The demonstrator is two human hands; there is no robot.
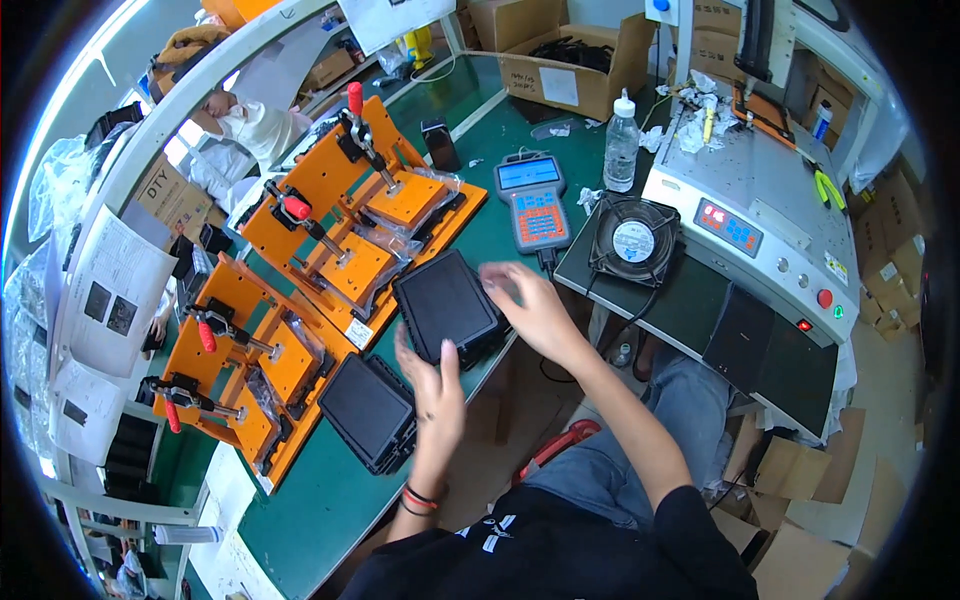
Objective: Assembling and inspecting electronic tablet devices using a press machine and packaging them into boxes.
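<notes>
in the lower middle of the frame, the person's left hand (437, 395) is half spread, its thumb lifted away from the fingers, with two thin bands (418, 498) (one red, one dark) around the wrist. the right hand (535, 308), at the centre, is loosely open too, its fingers slightly blurred. between them, on the green table (300, 525), sits a stack of flat black cases (447, 305); i cannot tell whether either hand touches it. just beside it, toward the lower left, lies a second black stack (368, 408). past these, a row of orange clamp fixtures (356, 266) with red grips runs across the left of the frame. a handheld device (541, 220) lies near the upper middle, a black fan (635, 240) to its right. farther up stand a clear bottle (621, 150) and an open carton (535, 82); at upper left, another person (258, 128) in white.
</notes>
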